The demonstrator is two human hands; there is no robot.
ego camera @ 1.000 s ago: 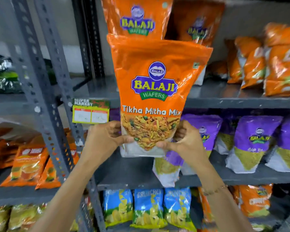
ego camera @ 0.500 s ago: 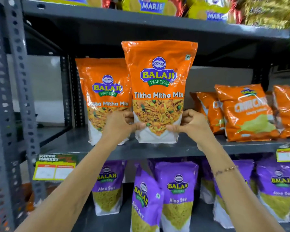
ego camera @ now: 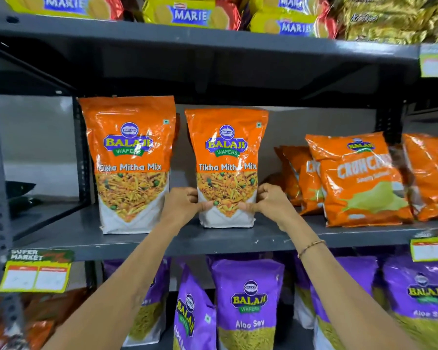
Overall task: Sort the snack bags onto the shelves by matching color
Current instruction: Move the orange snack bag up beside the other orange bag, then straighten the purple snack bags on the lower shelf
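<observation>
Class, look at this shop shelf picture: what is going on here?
A person is stocking snacks. Their left hand and right hand grip the lower sides of an orange Tikha Mitha Mix bag, which stands upright on the middle shelf beside a matching bag. Purple Aloo Sev bags fill the shelf below.

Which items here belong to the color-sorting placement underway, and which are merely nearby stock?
In play:
- held Tikha Mitha Mix bag, upright on the orange shelf
- left hand and right hand, gripping its lower sides
- matching bag beside it

Nearby stock:
- Crunchex bags
- purple Aloo Sev bags below
- Marie packs above
</observation>
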